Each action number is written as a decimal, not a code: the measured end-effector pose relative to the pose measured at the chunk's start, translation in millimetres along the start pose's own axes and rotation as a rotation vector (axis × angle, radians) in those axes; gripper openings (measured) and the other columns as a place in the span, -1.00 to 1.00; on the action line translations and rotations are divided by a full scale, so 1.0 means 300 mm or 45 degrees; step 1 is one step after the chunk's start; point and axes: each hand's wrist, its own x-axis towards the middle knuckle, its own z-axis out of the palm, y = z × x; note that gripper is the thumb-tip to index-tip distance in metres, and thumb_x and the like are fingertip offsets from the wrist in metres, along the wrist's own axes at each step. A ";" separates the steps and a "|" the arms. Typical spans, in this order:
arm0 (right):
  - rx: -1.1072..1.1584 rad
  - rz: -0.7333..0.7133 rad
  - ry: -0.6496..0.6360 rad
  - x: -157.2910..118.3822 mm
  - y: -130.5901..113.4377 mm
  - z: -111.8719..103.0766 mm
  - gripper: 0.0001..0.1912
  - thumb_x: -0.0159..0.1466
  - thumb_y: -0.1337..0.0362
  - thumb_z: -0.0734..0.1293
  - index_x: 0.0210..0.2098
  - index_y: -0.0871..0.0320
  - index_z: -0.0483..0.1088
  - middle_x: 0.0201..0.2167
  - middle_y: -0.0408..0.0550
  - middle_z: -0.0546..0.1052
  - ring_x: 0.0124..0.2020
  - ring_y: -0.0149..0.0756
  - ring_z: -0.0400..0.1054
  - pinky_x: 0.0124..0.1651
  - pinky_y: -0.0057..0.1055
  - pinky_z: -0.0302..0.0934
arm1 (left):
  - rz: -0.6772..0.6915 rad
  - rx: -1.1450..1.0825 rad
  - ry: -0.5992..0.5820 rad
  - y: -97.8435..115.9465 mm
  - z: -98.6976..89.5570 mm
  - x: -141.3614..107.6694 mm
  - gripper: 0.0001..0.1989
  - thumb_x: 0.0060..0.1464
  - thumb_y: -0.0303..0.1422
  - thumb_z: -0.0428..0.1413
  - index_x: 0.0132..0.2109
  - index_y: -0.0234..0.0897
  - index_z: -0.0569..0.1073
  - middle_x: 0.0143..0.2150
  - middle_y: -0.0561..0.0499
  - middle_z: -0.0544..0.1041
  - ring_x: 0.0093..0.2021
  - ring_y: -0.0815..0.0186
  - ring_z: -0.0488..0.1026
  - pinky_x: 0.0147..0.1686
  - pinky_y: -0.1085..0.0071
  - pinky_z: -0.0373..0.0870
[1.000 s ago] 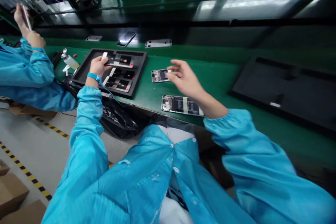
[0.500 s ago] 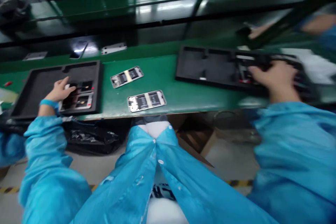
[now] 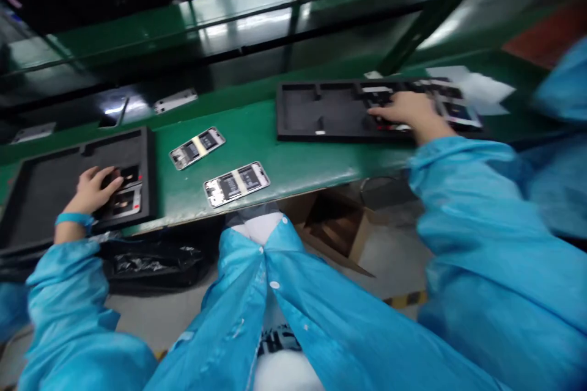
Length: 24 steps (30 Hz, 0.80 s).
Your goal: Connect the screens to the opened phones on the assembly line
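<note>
My left hand [image 3: 94,190] lies palm down over dark phone parts [image 3: 128,201] in the left black foam tray [image 3: 149,180]. Its fingers are stretched out, their tips resting at the parts. My right hand [image 3: 413,115] reaches over more phone parts [image 3: 376,95] in the right black tray [image 3: 298,134]. The thumb sticks out to the left, apart from the fingers; the fingertips are partly hidden. Between the trays lie two opened phones on the green bench: a farther one [image 3: 186,156] and a nearer one [image 3: 224,188], each with a pale strip across its battery.
Behind the phones lies a flat pale phone frame [image 3: 175,101], with another light plate [image 3: 34,132] farther left. White sheets [image 3: 477,88] lie behind the right tray. A co-worker's blue sleeve [image 3: 564,88] shows at far right. Below the bench are a black bag [image 3: 151,263] and a cardboard box [image 3: 360,238].
The view has shifted and tilted. My right hand has moved left along its tray. My left hand has shifted slightly right over the parts, its fingers closer together. Both opened phones stay put.
</note>
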 end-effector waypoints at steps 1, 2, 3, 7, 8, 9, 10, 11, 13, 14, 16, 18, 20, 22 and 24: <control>-0.021 0.012 -0.010 0.004 -0.002 -0.003 -0.38 0.39 0.06 0.49 0.12 0.59 0.56 0.10 0.73 0.55 0.24 0.19 0.49 0.05 -0.01 0.23 | -0.093 -0.053 0.031 0.031 -0.009 -0.016 -0.24 0.08 0.37 0.05 0.19 -0.04 0.45 0.33 -0.11 0.34 0.45 -0.35 0.22 0.41 -0.41 0.26; -0.043 0.035 -0.015 0.010 -0.001 -0.003 -0.40 0.39 0.08 0.50 0.16 0.53 0.57 0.14 0.70 0.54 0.28 0.22 0.47 0.08 0.03 0.22 | -0.125 -0.092 0.087 0.062 -0.018 -0.031 -0.22 0.06 0.35 0.09 0.22 -0.06 0.44 0.38 -0.12 0.32 0.48 -0.34 0.20 0.46 -0.40 0.20; -0.046 0.042 -0.014 0.016 0.000 0.000 -0.41 0.39 0.10 0.51 0.20 0.47 0.57 0.18 0.67 0.53 0.32 0.23 0.45 0.11 0.06 0.21 | -0.126 -0.122 0.150 0.095 -0.027 -0.048 -0.20 0.07 0.32 0.10 0.25 -0.09 0.44 0.41 -0.17 0.31 0.50 -0.33 0.19 0.49 -0.37 0.14; 0.070 -0.094 0.165 0.009 -0.050 0.022 -0.35 0.43 0.10 0.44 0.37 0.39 0.45 0.28 0.64 0.46 0.42 0.19 0.33 0.23 0.11 0.22 | 0.048 -0.152 0.375 0.257 -0.018 -0.152 -0.23 0.20 0.16 0.10 0.35 -0.27 0.43 0.46 -0.38 0.30 0.51 -0.30 0.20 0.53 -0.25 0.06; 0.126 -0.204 0.250 -0.004 -0.092 0.027 -0.34 0.44 0.09 0.43 0.39 0.38 0.44 0.31 0.62 0.44 0.44 0.17 0.29 0.28 0.08 0.20 | 0.105 -0.153 0.420 0.305 0.002 -0.189 -0.26 0.23 0.12 0.10 0.37 -0.27 0.42 0.47 -0.38 0.31 0.52 -0.27 0.20 0.53 -0.22 0.05; 0.183 -0.342 0.326 -0.019 -0.150 0.031 -0.35 0.44 0.10 0.42 0.40 0.35 0.44 0.33 0.58 0.44 0.47 0.13 0.25 0.35 0.04 0.18 | 0.156 -0.158 0.469 0.354 0.031 -0.227 -0.30 0.26 0.08 0.11 0.38 -0.25 0.41 0.47 -0.36 0.32 0.53 -0.24 0.19 0.54 -0.21 0.04; 0.237 -0.493 0.381 -0.035 -0.225 0.034 -0.37 0.44 0.12 0.41 0.40 0.32 0.44 0.34 0.54 0.44 0.49 0.10 0.22 0.42 -0.01 0.14 | 0.196 -0.164 0.520 0.400 0.068 -0.264 -0.33 0.28 0.04 0.13 0.39 -0.22 0.41 0.47 -0.34 0.34 0.54 -0.22 0.19 0.54 -0.21 0.03; 0.281 -0.645 0.406 -0.048 -0.315 0.036 -0.39 0.44 0.15 0.41 0.40 0.31 0.43 0.35 0.50 0.44 0.50 0.08 0.19 0.47 -0.06 0.09 | 0.230 -0.172 0.573 0.441 0.112 -0.298 -0.37 0.29 0.01 0.15 0.38 -0.18 0.42 0.45 -0.32 0.37 0.53 -0.20 0.21 0.54 -0.22 0.02; 0.325 -0.944 0.357 -0.066 -0.532 0.037 -0.37 0.42 0.18 0.42 0.40 0.33 0.41 0.38 0.45 0.42 0.51 0.09 0.17 0.53 -0.11 0.03 | 0.308 -0.197 0.651 0.500 0.209 -0.349 -0.47 0.28 -0.02 0.20 0.29 -0.11 0.51 0.34 -0.27 0.50 0.45 -0.18 0.33 0.52 -0.24 0.03; 0.332 -1.079 0.301 -0.071 -0.652 0.037 -0.34 0.41 0.18 0.44 0.41 0.38 0.39 0.39 0.46 0.41 0.51 0.10 0.16 0.54 -0.13 0.01 | 0.345 -0.209 0.673 0.516 0.256 -0.364 -0.54 0.26 -0.04 0.23 0.23 -0.06 0.56 0.26 -0.24 0.56 0.38 -0.16 0.41 0.50 -0.24 0.06; 0.301 -1.312 0.154 -0.071 -0.898 0.039 -0.22 0.40 0.14 0.47 0.46 0.48 0.28 0.44 0.49 0.33 0.53 0.13 0.10 0.56 -0.14 -0.05 | 0.378 -0.218 0.725 0.523 0.332 -0.380 -0.64 0.23 -0.07 0.27 0.11 -0.01 0.62 0.12 -0.19 0.64 0.25 -0.12 0.52 0.45 -0.23 0.14; 0.222 -1.416 0.015 -0.064 -1.129 0.046 -0.08 0.37 0.15 0.52 0.52 0.52 0.16 0.51 0.52 0.22 0.56 0.17 0.03 0.57 -0.09 -0.08 | 0.362 -0.203 0.794 0.513 0.377 -0.384 -0.68 0.22 -0.11 0.28 0.08 0.00 0.64 0.07 -0.17 0.67 0.19 -0.10 0.56 0.40 -0.23 0.22; 0.173 -1.434 -0.053 -0.050 -1.329 0.057 0.00 0.29 0.18 0.58 0.52 0.52 0.15 0.51 0.54 0.21 0.55 0.24 0.06 0.55 0.00 -0.03 | 0.355 -0.195 0.837 0.502 0.393 -0.385 -0.69 0.23 -0.15 0.26 0.09 -0.02 0.64 0.06 -0.18 0.68 0.18 -0.09 0.57 0.37 -0.22 0.28; 0.132 -1.427 -0.100 -0.032 -1.489 0.065 0.05 0.21 0.19 0.64 0.52 0.49 0.18 0.51 0.53 0.21 0.53 0.28 0.11 0.53 0.05 0.03 | 0.385 -0.214 0.827 0.499 0.394 -0.389 -0.70 0.24 -0.20 0.25 0.10 -0.02 0.64 0.05 -0.17 0.69 0.16 -0.08 0.59 0.34 -0.19 0.34; 0.081 -1.403 -0.181 -0.014 -1.608 0.066 0.10 0.18 0.21 0.66 0.54 0.45 0.16 0.54 0.50 0.17 0.54 0.24 0.13 0.52 0.02 0.08 | 0.430 -0.229 0.832 0.504 0.389 -0.396 -0.68 0.24 -0.25 0.25 0.12 0.00 0.63 0.05 -0.16 0.69 0.15 -0.06 0.61 0.30 -0.16 0.39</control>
